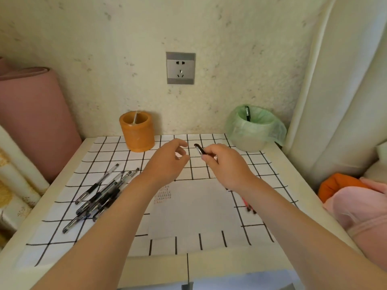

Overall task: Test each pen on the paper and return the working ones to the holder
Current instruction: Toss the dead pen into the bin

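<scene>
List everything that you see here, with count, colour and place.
orange cylindrical pen holder: one, orange, back left, pale pen inside
clear-barrelled black gel pens: several, clear and black, piled left
white paper sheet: one, white, centre front
small round bin with green plastic liner: one, green, back right, dark pen inside
red pens: partly hidden, red, right of paper
white grid cloth: one, black lines, covering table
wall socket: one, grey, wall
left hand: empty, above cloth
right hand: grip on black pen

Head-worn view, angled down, seemingly close
</scene>
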Tool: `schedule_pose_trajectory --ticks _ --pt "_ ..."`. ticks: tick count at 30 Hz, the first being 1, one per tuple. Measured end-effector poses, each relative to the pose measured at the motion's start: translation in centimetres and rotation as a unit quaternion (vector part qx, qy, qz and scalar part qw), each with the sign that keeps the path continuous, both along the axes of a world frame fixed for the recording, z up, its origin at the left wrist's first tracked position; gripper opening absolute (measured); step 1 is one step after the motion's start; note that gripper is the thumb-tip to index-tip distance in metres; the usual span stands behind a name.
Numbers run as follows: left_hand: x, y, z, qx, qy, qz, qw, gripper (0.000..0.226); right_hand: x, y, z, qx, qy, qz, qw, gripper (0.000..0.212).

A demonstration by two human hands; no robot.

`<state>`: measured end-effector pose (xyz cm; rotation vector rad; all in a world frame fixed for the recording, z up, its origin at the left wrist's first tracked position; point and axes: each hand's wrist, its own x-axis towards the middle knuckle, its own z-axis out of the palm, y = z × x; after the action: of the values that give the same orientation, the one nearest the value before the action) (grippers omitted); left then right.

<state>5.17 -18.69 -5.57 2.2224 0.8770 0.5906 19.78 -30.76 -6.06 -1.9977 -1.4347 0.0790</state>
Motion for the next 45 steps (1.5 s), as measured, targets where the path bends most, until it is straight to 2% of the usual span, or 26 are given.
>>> schedule_pose_trajectory --ticks 3,6,10,15,18,21,24,26,29,31,34,36,39,41,45 --pt "1.5 -0.1 -1.3 0.027 0.09 -0.025 0.995 0.032 2.5 -0.1 1.4 0.058 0.0 -0.03 0.998 0.018" --pt "2.6 -0.5 -2.7 -0.01 0.15 -0.056 0.987 0.044 5.3 -0.1 3.8 0.124 0.029 -0.073 0.989 0.014" --pt "3.8 -0.6 -3.8 0.048 0.242 -0.057 0.967 0.063 9.9 1.1 6.6 0.175 0.031 -0.093 0.98 0.013" --pt "4.1 -0.4 -4.3 0.063 0.248 -0.05 0.965 0.063 14.7 2.9 9.1 0.197 -0.011 -0.132 0.972 0.017" --pt "4.1 -0.2 -4.5 0.06 0.244 -0.049 0.967 0.062 16.4 3.9 8.5 0.147 -0.046 -0.139 0.978 0.017" --pt "4.1 -0.2 -4.6 0.065 0.24 -0.045 0.967 0.062 17.2 4.3 6.6 0.016 -0.107 -0.152 0.982 0.018" --pt "4.1 -0.2 -4.7 0.069 0.235 -0.047 0.969 0.061 17.4 4.2 5.0 -0.108 -0.18 -0.185 0.96 0.02" --pt "4.1 -0.1 -4.8 0.074 0.232 -0.049 0.969 0.061 17.2 4.5 4.5 -0.156 -0.183 -0.205 0.949 0.025" --pt "4.2 0.0 -5.0 0.087 0.233 -0.053 0.967 0.061 17.0 4.9 4.2 -0.145 -0.161 -0.213 0.953 0.034" --pt "4.2 0.1 -5.0 0.093 0.232 -0.055 0.967 0.059 16.7 5.0 4.4 -0.136 -0.182 -0.209 0.951 0.037" --pt "4.2 0.1 -5.3 0.094 0.227 -0.054 0.968 0.056 15.0 5.1 5.1 -0.093 -0.223 -0.177 0.954 0.035" --pt "4.1 -0.1 -5.3 0.09 0.212 -0.053 0.972 0.055 13.7 5.1 4.9 -0.08 -0.196 -0.141 0.967 0.031" --pt "3.7 0.0 -4.9 0.086 0.201 -0.048 0.975 0.052 11.1 5.8 4.8 -0.097 -0.17 -0.074 0.978 0.027" --pt "-2.0 0.8 -3.2 0.095 0.175 -0.014 0.98 0.051 4.3 6.8 6.3 -0.103 -0.168 -0.01 0.98 0.025" --pt "-2.4 1.1 -3.1 0.099 0.154 -0.004 0.983 0.044 1.7 6.6 4.9 -0.147 -0.147 0.032 0.978 0.024"
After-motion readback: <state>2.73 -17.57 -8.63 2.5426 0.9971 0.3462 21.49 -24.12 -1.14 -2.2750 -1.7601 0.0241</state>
